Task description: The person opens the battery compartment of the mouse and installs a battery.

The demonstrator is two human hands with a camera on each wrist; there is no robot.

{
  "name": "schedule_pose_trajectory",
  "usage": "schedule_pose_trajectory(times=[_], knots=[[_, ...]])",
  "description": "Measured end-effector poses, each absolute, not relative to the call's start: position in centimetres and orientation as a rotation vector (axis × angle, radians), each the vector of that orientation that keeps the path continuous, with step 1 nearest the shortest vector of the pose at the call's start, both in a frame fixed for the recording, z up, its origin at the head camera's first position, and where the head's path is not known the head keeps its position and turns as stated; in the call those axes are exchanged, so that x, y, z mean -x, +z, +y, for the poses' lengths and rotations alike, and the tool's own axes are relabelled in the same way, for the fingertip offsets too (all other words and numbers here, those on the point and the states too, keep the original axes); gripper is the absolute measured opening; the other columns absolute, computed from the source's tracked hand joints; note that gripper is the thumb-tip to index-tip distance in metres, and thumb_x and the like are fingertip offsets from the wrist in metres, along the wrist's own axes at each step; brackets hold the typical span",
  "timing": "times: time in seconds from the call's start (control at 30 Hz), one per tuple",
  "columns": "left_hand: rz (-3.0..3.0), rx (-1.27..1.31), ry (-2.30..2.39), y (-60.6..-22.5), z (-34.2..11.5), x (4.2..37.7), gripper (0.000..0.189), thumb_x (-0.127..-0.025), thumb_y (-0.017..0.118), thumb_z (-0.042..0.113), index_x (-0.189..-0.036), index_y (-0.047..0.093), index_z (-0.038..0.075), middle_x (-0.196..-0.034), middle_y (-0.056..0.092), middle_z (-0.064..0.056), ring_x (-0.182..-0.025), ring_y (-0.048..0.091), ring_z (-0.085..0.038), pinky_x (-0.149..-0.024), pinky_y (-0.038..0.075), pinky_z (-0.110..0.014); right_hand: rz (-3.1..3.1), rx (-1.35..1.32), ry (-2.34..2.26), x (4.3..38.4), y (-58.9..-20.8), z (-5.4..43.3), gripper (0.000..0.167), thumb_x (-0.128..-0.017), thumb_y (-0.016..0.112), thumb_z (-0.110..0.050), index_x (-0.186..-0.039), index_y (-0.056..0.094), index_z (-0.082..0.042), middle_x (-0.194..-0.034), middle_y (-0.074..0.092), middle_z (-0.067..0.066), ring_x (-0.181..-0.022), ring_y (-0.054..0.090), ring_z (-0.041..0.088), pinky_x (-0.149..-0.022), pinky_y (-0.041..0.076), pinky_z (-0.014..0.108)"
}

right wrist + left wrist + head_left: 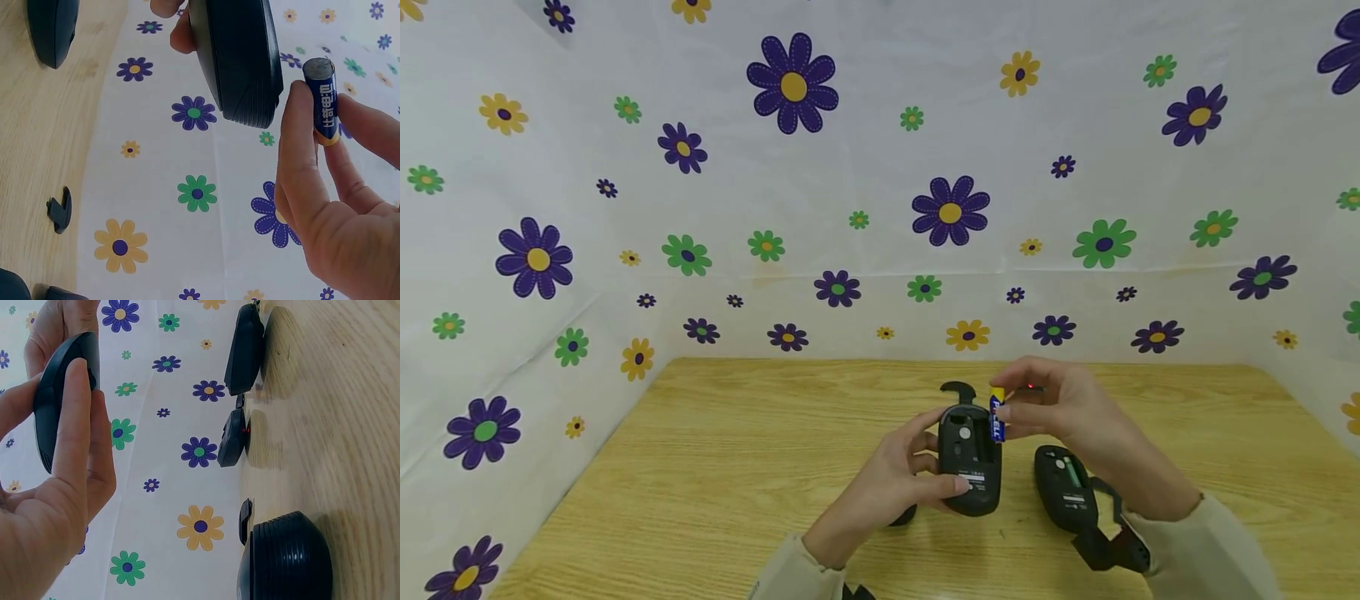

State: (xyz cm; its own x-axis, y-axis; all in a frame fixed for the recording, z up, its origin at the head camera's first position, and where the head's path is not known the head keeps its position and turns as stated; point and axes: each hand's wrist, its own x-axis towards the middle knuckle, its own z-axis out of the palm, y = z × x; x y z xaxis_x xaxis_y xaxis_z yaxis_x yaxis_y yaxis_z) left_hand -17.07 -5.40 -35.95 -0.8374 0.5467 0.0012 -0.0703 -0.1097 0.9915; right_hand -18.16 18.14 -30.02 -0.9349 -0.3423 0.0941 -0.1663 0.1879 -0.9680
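My left hand (898,471) grips a black computer mouse (958,492) raised over the table, its underside turned up toward me. A long dark battery slot shows uncovered along the mouse's right side. Between thumb and fingertips my right hand (1063,408) pinches a blue and yellow battery (997,421), upright beside the slot's upper end. In the right wrist view the battery (323,100) is apart from the mouse (237,62), with its flat grey end up. Fingers of the left hand (69,462) lie along the mouse in the left wrist view.
A second black mouse (1060,500) lies belly-up at the right, a green battery (1072,472) in its slot. Close to it are dark curved pieces (1093,550). A black battery cover (958,390) lies behind the held mouse. Another dark rounded object (904,517) is partly hidden beneath my left hand.
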Motion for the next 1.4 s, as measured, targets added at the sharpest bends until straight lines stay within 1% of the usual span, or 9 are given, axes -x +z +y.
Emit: schedule_pose_trajectory(times=[0.23, 0.43, 0.73, 0.9, 1.03, 1.13, 1.2, 1.3, 1.4], knots=[[1.754, -0.508, 1.992, -36.0, -5.4, 17.1, 0.076, -0.087, 0.071, -0.003, -0.155, 0.04, 0.01, -0.112, 0.058, -0.016, -0.098, 0.069, -0.026, -0.074, 0.063, -0.042, 2.374, 0.542, -1.857, 18.0, -30.2, 17.7, 0.026, -0.091, 0.071, 0.004, -0.115, 0.063, 0.008, -0.106, 0.059, 0.014, -0.088, 0.067, 0.023, -0.083, 0.059, 0.032], [1.76, -0.489, 1.99, -36.0, -5.4, 17.1, 0.077, -0.087, 0.071, -0.003, -0.155, 0.04, 0.01, -0.112, 0.058, -0.016, -0.099, 0.068, -0.026, -0.075, 0.063, -0.043, 2.43, 0.588, -1.845, 17.8, -30.3, 17.2, 0.023, -0.09, 0.07, 0.008, -0.112, 0.064, 0.007, -0.104, 0.061, 0.015, -0.087, 0.066, 0.023, -0.079, 0.059, 0.032], [1.784, -0.463, 1.978, -36.0, -5.5, 17.1, 0.077, -0.087, 0.072, -0.002, -0.156, 0.039, 0.011, -0.113, 0.058, -0.016, -0.098, 0.068, -0.025, -0.075, 0.063, -0.043, 2.508, 0.682, -1.749, 17.7, -30.7, 16.5, 0.015, -0.089, 0.071, 0.008, -0.104, 0.068, 0.005, -0.103, 0.065, 0.012, -0.088, 0.065, 0.021, -0.074, 0.059, 0.029], [1.782, -0.46, 1.984, -36.1, -5.1, 17.1, 0.076, -0.087, 0.073, -0.001, -0.155, 0.041, 0.013, -0.114, 0.059, -0.015, -0.099, 0.068, -0.025, -0.074, 0.063, -0.041, 2.562, 0.637, -1.731, 17.8, -30.8, 16.6, 0.013, -0.09, 0.069, 0.009, -0.102, 0.068, 0.005, -0.1, 0.066, 0.013, -0.084, 0.065, 0.02, -0.072, 0.058, 0.028], [1.799, -0.452, 1.993, -36.2, -4.8, 17.1, 0.078, -0.087, 0.073, -0.001, -0.155, 0.04, 0.014, -0.115, 0.059, -0.015, -0.097, 0.067, -0.024, -0.073, 0.063, -0.039, 2.61, 0.519, -1.738, 17.9, -31.2, 17.0, 0.012, -0.095, 0.068, 0.002, -0.107, 0.067, 0.005, -0.102, 0.066, 0.013, -0.083, 0.064, 0.021, -0.071, 0.058, 0.029], [1.812, -0.445, 2.0, -36.1, -4.7, 17.2, 0.078, -0.086, 0.074, -0.001, -0.155, 0.04, 0.013, -0.115, 0.059, -0.015, -0.096, 0.067, -0.023, -0.074, 0.063, -0.041, 2.533, 0.41, -1.746, 17.9, -31.7, 17.3, 0.025, -0.101, 0.063, -0.009, -0.119, 0.062, 0.007, -0.113, 0.064, 0.016, -0.091, 0.064, 0.023, -0.072, 0.061, 0.032], [1.821, -0.439, 2.003, -36.1, -4.7, 17.1, 0.078, -0.086, 0.074, -0.001, -0.155, 0.04, 0.013, -0.115, 0.06, -0.015, -0.096, 0.067, -0.023, -0.074, 0.063, -0.043, 2.388, 0.367, -1.767, 17.8, -32.2, 17.6, 0.037, -0.105, 0.058, -0.017, -0.13, 0.054, 0.01, -0.122, 0.06, 0.022, -0.096, 0.065, 0.025, -0.073, 0.063, 0.038], [1.829, -0.433, 2.01, -36.0, -4.6, 17.1, 0.078, -0.085, 0.074, -0.002, -0.155, 0.04, 0.012, -0.115, 0.06, -0.015, -0.095, 0.067, -0.022, -0.074, 0.063, -0.044, 2.145, 0.322, -1.792, 17.7, -33.1, 17.8, 0.055, -0.109, 0.048, -0.028, -0.143, 0.038, 0.013, -0.136, 0.048, 0.03, -0.099, 0.066, 0.029, -0.072, 0.063, 0.047], [1.833, -0.437, 2.013, -36.1, -4.5, 16.9, 0.079, -0.086, 0.073, -0.003, -0.155, 0.039, 0.01, -0.115, 0.06, -0.014, -0.094, 0.066, -0.021, -0.073, 0.063, -0.041, 1.975, 0.308, -1.802, 17.4, -33.9, 17.9, 0.066, -0.11, 0.041, -0.037, -0.149, 0.028, 0.014, -0.143, 0.04, 0.033, -0.1, 0.067, 0.031, -0.069, 0.063, 0.05]])
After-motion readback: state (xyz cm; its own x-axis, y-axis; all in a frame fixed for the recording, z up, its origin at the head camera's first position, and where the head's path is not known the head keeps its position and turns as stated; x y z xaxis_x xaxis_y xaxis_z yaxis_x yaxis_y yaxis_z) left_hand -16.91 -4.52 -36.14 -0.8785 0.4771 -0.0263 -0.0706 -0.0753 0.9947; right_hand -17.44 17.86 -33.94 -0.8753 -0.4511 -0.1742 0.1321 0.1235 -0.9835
